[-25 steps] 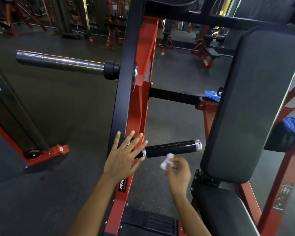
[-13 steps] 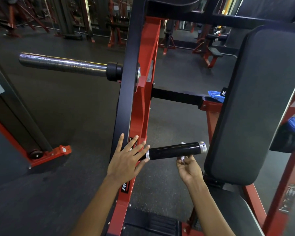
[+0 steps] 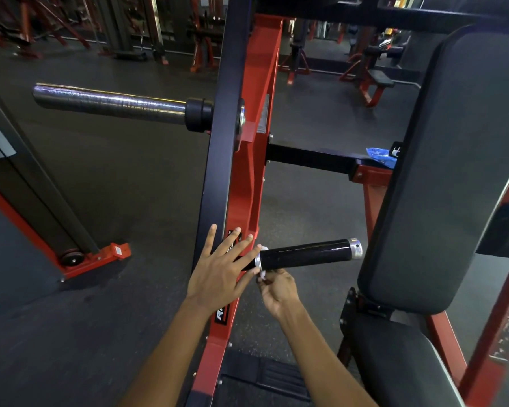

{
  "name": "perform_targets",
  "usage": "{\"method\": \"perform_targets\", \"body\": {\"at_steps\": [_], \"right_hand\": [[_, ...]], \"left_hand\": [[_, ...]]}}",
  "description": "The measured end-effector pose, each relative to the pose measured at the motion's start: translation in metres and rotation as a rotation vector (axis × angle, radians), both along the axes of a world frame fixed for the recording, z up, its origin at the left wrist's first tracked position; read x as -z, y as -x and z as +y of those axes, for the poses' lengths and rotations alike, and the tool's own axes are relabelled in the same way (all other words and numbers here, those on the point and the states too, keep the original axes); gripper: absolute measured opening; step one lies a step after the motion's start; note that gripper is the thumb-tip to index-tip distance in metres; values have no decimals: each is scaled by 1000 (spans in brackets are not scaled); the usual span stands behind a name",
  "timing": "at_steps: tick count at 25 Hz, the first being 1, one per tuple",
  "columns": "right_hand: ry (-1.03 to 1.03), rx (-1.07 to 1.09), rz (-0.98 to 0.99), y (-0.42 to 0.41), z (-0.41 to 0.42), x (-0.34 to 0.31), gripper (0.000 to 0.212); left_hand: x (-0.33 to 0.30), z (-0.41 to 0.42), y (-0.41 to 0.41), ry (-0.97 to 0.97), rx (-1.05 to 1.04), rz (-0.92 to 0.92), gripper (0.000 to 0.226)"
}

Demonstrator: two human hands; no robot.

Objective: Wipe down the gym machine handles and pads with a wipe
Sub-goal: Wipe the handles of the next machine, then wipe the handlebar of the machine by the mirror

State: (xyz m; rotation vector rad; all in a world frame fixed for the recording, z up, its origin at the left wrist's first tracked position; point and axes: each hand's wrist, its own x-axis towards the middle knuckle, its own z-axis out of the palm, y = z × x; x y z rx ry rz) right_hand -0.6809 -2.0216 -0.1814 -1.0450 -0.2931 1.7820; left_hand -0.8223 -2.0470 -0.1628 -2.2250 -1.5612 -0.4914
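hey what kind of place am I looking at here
Most likely a commercial gym floor. A red and black plate-loaded machine frame carries a chrome weight-plate sleeve, a big black back pad stands beside it, and more red benches sit on the dark rubber flooring behind.

I see a glossy black handle (image 3: 304, 254) with silver end caps, a white wipe (image 3: 261, 277), a red-and-black frame (image 3: 249, 183), and black pads (image 3: 453, 171).

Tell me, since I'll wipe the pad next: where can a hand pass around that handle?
Free: the gap between the handle's capped end and the back pad, and above the handle below the black crossbar. Crowded: its inner end, where the left hand and right hand with the wipe meet.
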Motion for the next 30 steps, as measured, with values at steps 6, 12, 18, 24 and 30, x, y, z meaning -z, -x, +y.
{"method": "perform_targets", "body": {"at_steps": [6, 12, 18, 24, 30], "right_hand": [[-158, -283, -582, -36, -12, -26, 17], [-324, -378, -718, -47, 10, -85, 24], [-946, -407, -1065, -9, 8, -129, 25], [-1309, -592, -1143, 70, 3, -134, 21], [-1469, -810, -1091, 150, -49, -142, 12]], "left_hand": [[-3, -2, 1, 23, 25, -99, 42], [-22, -19, 1, 24, 61, -643, 43], [-56, -50, 29, -75, -213, -886, 52], [-83, -125, 59, -293, -525, -1030, 50], [-89, -225, 95, -420, -834, -1053, 49]]}}
